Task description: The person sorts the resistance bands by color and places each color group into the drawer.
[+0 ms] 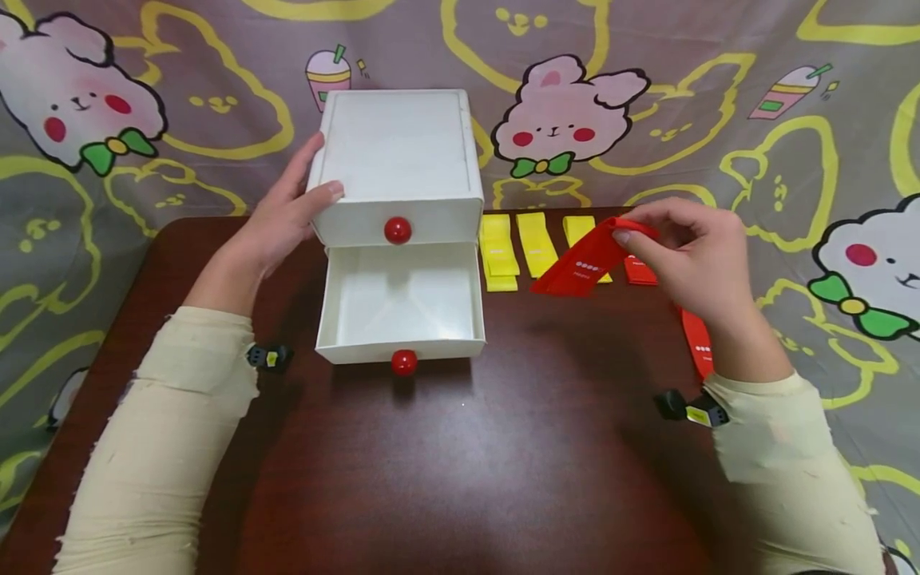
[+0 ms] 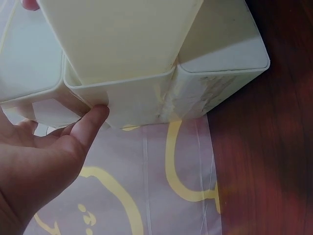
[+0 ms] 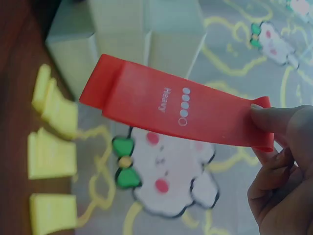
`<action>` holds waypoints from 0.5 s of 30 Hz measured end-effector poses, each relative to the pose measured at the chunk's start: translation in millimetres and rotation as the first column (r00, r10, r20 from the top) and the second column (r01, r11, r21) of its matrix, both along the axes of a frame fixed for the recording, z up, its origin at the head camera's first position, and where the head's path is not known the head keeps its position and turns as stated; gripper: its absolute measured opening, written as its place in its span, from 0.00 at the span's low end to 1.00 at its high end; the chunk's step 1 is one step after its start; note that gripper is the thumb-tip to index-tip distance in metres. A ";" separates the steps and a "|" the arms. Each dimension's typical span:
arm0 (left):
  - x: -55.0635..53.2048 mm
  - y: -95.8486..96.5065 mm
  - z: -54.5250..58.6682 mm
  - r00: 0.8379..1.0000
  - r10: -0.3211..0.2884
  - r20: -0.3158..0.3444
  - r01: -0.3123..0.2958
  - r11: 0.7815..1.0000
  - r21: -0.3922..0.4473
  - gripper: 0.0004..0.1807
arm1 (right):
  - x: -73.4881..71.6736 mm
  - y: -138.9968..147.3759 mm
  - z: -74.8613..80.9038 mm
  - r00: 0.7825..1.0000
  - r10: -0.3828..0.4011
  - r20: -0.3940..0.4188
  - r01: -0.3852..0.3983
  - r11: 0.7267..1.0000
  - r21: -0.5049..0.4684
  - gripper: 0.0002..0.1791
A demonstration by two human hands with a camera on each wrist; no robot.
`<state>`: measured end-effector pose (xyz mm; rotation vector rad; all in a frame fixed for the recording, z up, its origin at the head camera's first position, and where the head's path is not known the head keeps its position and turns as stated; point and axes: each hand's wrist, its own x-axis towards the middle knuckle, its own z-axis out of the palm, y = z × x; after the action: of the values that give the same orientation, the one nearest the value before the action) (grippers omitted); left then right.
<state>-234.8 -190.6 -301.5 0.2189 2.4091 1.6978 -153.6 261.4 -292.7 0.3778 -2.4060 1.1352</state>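
Note:
A white drawer cabinet (image 1: 398,144) stands at the back of the table, with an open drawer (image 1: 402,307) pulled forward below the upper one. My left hand (image 1: 276,216) rests against its upper left corner, thumb on top and fingers along the side. In the left wrist view, a fingertip (image 2: 100,112) touches the cabinet's side. To the right, my right hand (image 1: 693,247) pinches one end of a red resistance band (image 1: 578,259) between thumb and fingers. The flat loop hangs above the table, and the right wrist view shows "Heavy" printed on it.
Several folded yellow bands (image 1: 497,247) lie right of the cabinet. Another red band (image 1: 640,271) is behind my right hand, and one more red band (image 1: 695,339) lies by the right wrist. Behind the table hangs a patterned cloth (image 1: 668,48). Both drawers have red knobs (image 1: 404,362).

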 end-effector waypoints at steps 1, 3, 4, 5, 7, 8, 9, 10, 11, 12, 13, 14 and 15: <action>0.0 0.2 0.3 1.000 -0.002 -0.002 0.002 1.000 0.002 0.40 | 2.2 -7.2 6.5 1.000 0.017 -0.023 -0.017 1.000 -0.004 0.10; -0.2 0.1 0.5 1.000 -0.006 -0.007 0.006 1.000 0.006 0.40 | 4.4 -19.6 17.4 0.997 0.053 -0.064 -0.054 0.998 -0.014 0.10; -0.2 0.1 0.7 1.000 -0.006 -0.008 0.006 1.000 0.006 0.40 | 4.8 -25.2 22.2 0.994 0.069 -0.082 -0.071 0.997 -0.020 0.10; -0.4 0.1 0.8 1.000 -0.004 -0.008 0.005 1.000 0.004 0.40 | 5.5 -30.7 27.1 0.992 0.083 -0.096 -0.085 0.996 -0.026 0.10; -0.5 -0.1 1.2 1.000 -0.002 -0.008 0.002 1.000 0.003 0.40 | 5.0 -39.8 34.6 0.982 0.131 -0.137 -0.137 0.990 -0.035 0.10; -0.2 -0.3 1.3 1.000 -0.001 -0.008 0.001 1.000 0.000 0.40 | 2.3 -42.2 35.7 0.975 0.159 -0.155 -0.168 0.985 -0.046 0.10; -0.2 -0.5 1.4 1.000 -0.001 -0.008 0.001 1.000 -0.001 0.40 | 0.3 -45.2 37.1 0.968 0.188 -0.169 -0.199 0.978 -0.053 0.10; -0.3 -0.7 1.5 1.000 0.000 -0.007 0.000 1.000 -0.003 0.40 | -0.7 -49.3 39.4 0.959 0.221 -0.180 -0.234 0.970 -0.058 0.10; -0.1 -0.9 1.6 1.000 0.001 -0.005 -0.001 1.000 -0.006 0.40 | -0.9 -54.5 41.6 0.953 0.242 -0.183 -0.258 0.964 -0.066 0.10; 0.0 -1.0 1.6 1.000 0.002 -0.002 -0.002 1.000 -0.006 0.40 | -1.2 -59.9 43.2 0.948 0.261 -0.182 -0.277 0.959 -0.068 0.10; 0.0 -1.2 1.4 1.000 0.002 0.000 -0.002 1.000 -0.008 0.40 | -1.2 -66.1 44.5 0.947 0.271 -0.171 -0.287 0.955 -0.072 0.11; 0.1 -1.2 1.5 1.000 0.002 0.002 -0.002 1.000 -0.012 0.41 | -1.1 -72.3 45.4 0.947 0.282 -0.155 -0.295 0.953 -0.073 0.11; -0.1 -1.3 1.2 1.000 0.002 0.004 -0.002 1.000 -0.015 0.41 | -1.0 -78.4 45.6 0.947 0.290 -0.139 -0.302 0.951 -0.070 0.12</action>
<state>-234.9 -191.9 -300.3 0.2110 2.4192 1.6792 -154.6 183.0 -247.2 0.7790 -2.2276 1.2991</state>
